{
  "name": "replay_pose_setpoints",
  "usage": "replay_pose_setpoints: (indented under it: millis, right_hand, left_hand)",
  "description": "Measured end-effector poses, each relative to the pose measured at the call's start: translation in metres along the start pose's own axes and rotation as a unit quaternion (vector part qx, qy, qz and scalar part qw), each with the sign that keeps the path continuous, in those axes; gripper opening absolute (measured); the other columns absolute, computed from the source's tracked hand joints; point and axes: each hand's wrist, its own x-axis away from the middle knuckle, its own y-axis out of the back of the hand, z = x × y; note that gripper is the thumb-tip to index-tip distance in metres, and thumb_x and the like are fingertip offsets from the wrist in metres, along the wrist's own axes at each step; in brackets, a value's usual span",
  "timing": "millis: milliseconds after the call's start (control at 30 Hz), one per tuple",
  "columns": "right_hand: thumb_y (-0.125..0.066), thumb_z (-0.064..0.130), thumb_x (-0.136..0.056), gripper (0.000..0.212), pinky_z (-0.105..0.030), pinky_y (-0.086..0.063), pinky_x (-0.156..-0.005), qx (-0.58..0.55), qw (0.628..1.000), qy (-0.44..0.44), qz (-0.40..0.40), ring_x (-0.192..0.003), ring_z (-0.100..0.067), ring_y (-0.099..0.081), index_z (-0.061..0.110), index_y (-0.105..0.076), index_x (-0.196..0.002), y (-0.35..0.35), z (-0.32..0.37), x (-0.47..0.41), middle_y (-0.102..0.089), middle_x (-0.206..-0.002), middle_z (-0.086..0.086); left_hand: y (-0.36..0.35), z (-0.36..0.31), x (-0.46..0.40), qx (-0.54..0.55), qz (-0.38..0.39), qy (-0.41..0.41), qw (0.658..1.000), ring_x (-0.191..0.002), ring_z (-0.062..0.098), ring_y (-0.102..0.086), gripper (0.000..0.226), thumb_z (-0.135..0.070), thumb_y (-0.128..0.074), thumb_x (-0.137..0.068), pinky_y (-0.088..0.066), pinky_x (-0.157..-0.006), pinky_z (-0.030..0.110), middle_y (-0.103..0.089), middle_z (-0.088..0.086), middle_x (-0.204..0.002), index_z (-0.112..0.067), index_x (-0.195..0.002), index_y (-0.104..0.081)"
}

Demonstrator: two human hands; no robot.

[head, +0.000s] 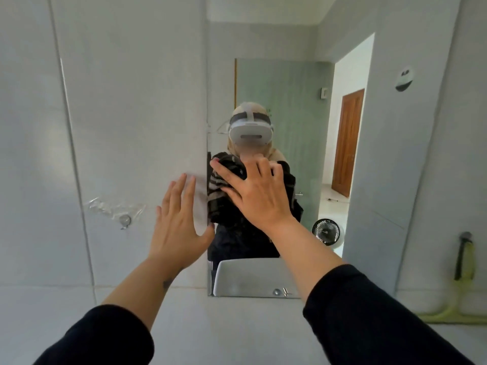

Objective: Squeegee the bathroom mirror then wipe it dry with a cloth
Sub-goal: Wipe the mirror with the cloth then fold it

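Note:
The bathroom mirror (290, 101) hangs on the tiled wall straight ahead and reflects a person with a headset. My right hand (259, 196) is spread flat on the lower left of the glass, pressing a dark striped cloth (220, 198) against it. The cloth bunches out from under the fingers toward the mirror's left edge. My left hand (179, 225) lies flat and open on the wall tile just left of that edge, fingertips beside a pale patch. A light green squeegee (465, 264) hangs on the right wall, away from both hands, its blade at the bottom.
A small metal hook (125, 221) with clear tape residue sits on the left wall. A round white fitting (404, 79) is high on the right wall. The mirror reflects a white sink (250, 277), a small fan (326, 231) and an open doorway.

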Motion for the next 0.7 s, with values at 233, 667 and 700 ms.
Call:
replay_pose_setpoints:
  millis: [233,667,700]
  right_hand:
    - [-0.039,0.048,-0.097,0.050,-0.042,-0.038,-0.081,0.024,0.998,-0.058,-0.002,-0.103,-0.029,-0.042,0.043,-0.027,-0.145,0.011,-0.062,0.023,-0.043,-0.125,-0.012]
    - [-0.041,0.041,-0.097,0.045,-0.047,-0.041,-0.085,0.027,0.959,-0.275,-0.059,-0.102,-0.039,-0.044,0.037,-0.038,-0.142,0.024,-0.182,0.108,-0.045,-0.121,-0.024]
    - [-0.040,0.041,-0.097,0.046,-0.048,-0.041,-0.085,0.023,0.955,-0.289,-0.057,-0.102,-0.041,-0.044,0.037,-0.037,-0.142,0.025,-0.186,0.116,-0.045,-0.122,-0.026]
  left_hand:
    - [-0.015,-0.012,0.003,-0.028,0.014,0.014,0.999,-0.146,0.023,0.014,0.107,-0.055,-0.059,-0.079,-0.011,-0.116,0.057,0.014,-0.001,-0.159,-0.027,-0.147,0.018]
    - [-0.032,-0.014,0.002,-0.018,-0.033,0.030,0.999,-0.144,0.019,0.020,0.115,-0.045,-0.074,-0.074,-0.027,-0.105,0.064,0.018,-0.004,-0.158,-0.046,-0.142,0.019]
    - [-0.032,-0.013,0.002,-0.019,-0.034,0.033,0.999,-0.144,0.019,0.019,0.115,-0.045,-0.074,-0.073,-0.027,-0.105,0.064,0.017,-0.005,-0.158,-0.045,-0.143,0.017]
